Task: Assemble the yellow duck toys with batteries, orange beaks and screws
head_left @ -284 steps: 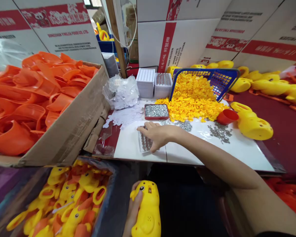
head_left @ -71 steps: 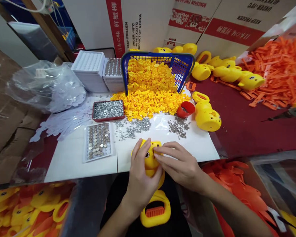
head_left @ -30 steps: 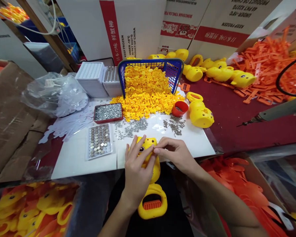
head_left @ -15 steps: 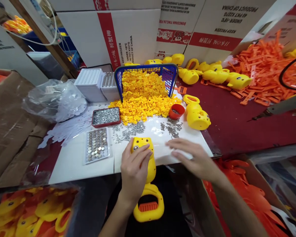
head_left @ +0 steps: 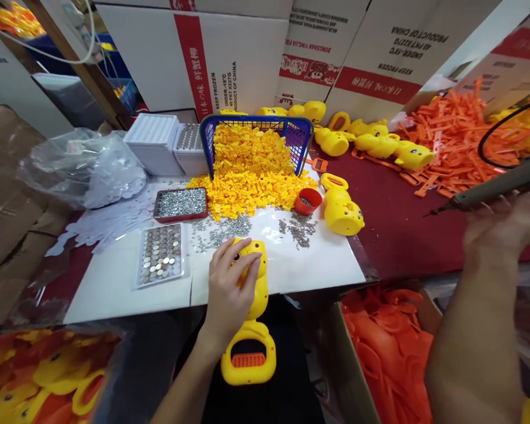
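Counter [head_left: 406, 247] is dk red w/ a white sheet over the near part; stacked cartons [head_left: 256, 59] back it. Open box [head_left: 347, 365] of orange pcs sits lower R. Lower L, a batch of yellow ducks [head_left: 55, 374] lies mixed w/ orange parts; can't tell if they're finished. Blue basket [head_left: 257, 118] lies tipped on the sheet, small yellow pcs [head_left: 247, 194] heaped in & in front of it, so plenty of stock left.

Work in hand is one duck toy [head_left: 259, 300], at the counter's near edge, ring handle hanging below, nearest the wearer. L hand [head_left: 232, 274] grasps its head, fingers across the face. Body looks joined & handle has its orange insert, so prob. well along.

R hand [head_left: 503, 224] is up at the power driver [head_left: 503, 185], far R; fingers meet its underside, but can't tell if they're closed round it. Driver tip is well apart from the toy, so fastening prob. isn't done.

Another duck [head_left: 342, 215] lies by the red cup [head_left: 308, 200]. Disc tray [head_left: 184, 259], L of the toy, is part-filled.

Smallest: loose dk screws [head_left: 301, 231], lots left. Holes show on the toy's head; too small to tell if screws sit in them.
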The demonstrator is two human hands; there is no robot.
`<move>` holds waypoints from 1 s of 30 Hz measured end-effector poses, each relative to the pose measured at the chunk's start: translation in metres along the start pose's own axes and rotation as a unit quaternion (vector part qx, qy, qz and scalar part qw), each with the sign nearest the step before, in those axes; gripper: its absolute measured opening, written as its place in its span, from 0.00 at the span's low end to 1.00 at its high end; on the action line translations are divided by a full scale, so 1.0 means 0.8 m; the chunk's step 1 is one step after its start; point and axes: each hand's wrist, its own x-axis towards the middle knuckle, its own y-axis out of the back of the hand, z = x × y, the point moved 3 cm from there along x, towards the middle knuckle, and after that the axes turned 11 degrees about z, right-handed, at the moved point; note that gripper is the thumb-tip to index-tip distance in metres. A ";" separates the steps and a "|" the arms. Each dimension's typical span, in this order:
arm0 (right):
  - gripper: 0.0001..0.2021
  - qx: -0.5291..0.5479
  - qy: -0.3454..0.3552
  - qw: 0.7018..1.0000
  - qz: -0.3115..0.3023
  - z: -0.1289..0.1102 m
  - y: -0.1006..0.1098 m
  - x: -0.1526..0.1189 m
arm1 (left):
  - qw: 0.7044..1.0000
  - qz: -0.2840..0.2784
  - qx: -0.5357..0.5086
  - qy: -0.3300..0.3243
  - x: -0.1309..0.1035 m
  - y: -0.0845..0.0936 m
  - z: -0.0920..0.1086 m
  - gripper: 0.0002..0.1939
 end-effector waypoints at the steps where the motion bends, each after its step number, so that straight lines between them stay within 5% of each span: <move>1: 0.27 0.045 -0.029 0.997 0.062 -0.001 -0.001 -0.008 | 1.000 -0.001 -0.001 0.002 0.000 -0.001 0.001 0.06; 3: 0.13 0.132 -0.098 0.974 0.156 -0.011 -0.011 -0.021 | 1.000 -0.007 -0.006 0.009 0.000 -0.003 0.005 0.06; 7: 0.08 0.261 -0.201 0.934 0.134 -0.077 -0.068 -0.029 | 0.999 -0.030 -0.032 0.015 -0.004 -0.015 0.017 0.05; 9: 0.16 0.325 -0.187 0.918 0.133 -0.124 -0.101 -0.027 | 0.998 -0.036 -0.047 0.015 -0.010 -0.023 0.025 0.04; 12: 0.17 0.454 -0.231 0.860 0.028 -0.183 -0.155 -0.028 | 0.998 -0.041 -0.057 0.003 -0.019 -0.032 0.038 0.04; 16: 0.09 0.553 -0.147 0.807 -0.144 -0.250 -0.196 -0.046 | 0.998 -0.041 -0.039 -0.020 -0.026 -0.037 0.048 0.04; 21: 0.02 0.543 -0.133 0.824 -0.087 -0.282 -0.207 -0.061 | 0.998 -0.038 -0.045 -0.010 -0.024 -0.036 0.047 0.04; 30: 0.04 0.522 -0.132 0.842 -0.034 -0.276 -0.212 -0.066 | 0.999 -0.031 -0.042 0.006 -0.022 -0.036 0.047 0.04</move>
